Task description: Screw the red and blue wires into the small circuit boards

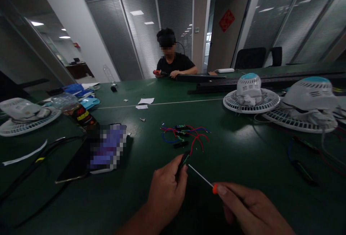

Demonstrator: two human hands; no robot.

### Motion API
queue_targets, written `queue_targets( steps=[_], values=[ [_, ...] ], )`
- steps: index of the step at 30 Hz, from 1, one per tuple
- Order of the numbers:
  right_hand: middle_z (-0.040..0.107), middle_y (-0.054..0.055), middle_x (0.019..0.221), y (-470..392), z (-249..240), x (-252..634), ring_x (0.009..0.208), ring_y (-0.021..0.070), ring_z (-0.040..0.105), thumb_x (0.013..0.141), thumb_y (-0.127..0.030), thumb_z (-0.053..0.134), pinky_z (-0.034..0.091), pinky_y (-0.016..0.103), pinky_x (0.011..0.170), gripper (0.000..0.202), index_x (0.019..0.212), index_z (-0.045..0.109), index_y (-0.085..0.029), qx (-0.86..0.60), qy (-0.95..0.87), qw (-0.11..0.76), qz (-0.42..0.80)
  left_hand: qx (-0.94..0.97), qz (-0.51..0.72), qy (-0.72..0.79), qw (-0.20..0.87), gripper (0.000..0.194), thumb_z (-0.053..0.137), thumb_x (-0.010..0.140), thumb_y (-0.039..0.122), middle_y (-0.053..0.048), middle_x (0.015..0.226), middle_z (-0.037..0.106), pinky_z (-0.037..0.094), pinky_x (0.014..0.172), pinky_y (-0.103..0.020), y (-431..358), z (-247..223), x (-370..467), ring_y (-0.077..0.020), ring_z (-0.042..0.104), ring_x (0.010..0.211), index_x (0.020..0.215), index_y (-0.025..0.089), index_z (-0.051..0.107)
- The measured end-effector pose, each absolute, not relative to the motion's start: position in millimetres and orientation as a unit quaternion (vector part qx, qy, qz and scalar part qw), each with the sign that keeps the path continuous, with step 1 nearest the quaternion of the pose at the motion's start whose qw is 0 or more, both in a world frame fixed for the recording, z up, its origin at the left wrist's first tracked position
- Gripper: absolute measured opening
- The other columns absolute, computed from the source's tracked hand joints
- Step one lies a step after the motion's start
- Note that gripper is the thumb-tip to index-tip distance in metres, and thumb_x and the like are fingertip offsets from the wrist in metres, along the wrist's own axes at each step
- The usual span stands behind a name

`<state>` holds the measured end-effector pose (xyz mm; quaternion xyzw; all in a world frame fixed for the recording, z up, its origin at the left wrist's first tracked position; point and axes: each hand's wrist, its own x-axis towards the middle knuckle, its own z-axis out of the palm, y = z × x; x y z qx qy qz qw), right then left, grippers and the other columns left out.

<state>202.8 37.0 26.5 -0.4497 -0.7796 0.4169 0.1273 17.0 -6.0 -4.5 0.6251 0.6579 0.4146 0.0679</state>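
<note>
My left hand [169, 184] is closed round a small black and green circuit board [185, 158], gripped between thumb and fingers, with red wires rising from its far end. An orange-handled screwdriver [201, 176] is pinched in my right hand [245, 204]. Its thin metal tip is close to the board; whether they touch I cannot tell. Just beyond my left hand lies a loose cluster of similar boards [180, 133] with red and blue wires on the green table [146, 141].
White fan heads [251, 100] stand face down at the right, another fan [24, 114] at the left. A tablet-like device [78, 159], cables and a dark-labelled bottle [83, 116] lie on the left. Opposite, a person [175, 62] holds a red and black tool. Paper scraps [146, 101] lie mid-table.
</note>
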Motion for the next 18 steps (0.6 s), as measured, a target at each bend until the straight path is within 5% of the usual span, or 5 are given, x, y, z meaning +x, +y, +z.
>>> queue_targets(
  steps=[7,18],
  values=[
    [0.056,-0.001,0.051,49.4,30.9,204.4,0.045,0.0103,0.047,0.088,-0.048,0.025,0.032,0.019,0.041,0.048,0.07,0.06,-0.02,-0.437,-0.743,0.056,0.504,0.633,0.401,0.66,0.055,0.027,0.045,0.083,0.017,0.0,0.074,0.068,0.05,0.058,-0.023,-4.7,-2.7,17.8,-0.0127,0.065,0.062,0.108,0.02,0.055],
    [0.059,-0.001,0.056,42.3,18.3,203.2,0.045,0.0103,0.055,0.086,-0.045,0.033,0.038,0.019,0.043,0.037,0.067,0.052,-0.02,-0.449,-0.763,0.07,0.46,0.634,0.381,0.67,0.053,0.025,0.043,0.083,0.018,0.0,0.073,0.068,0.049,0.059,-0.023,-6.3,3.1,19.1,-0.0134,0.065,0.062,0.105,0.019,0.056]
  ],
)
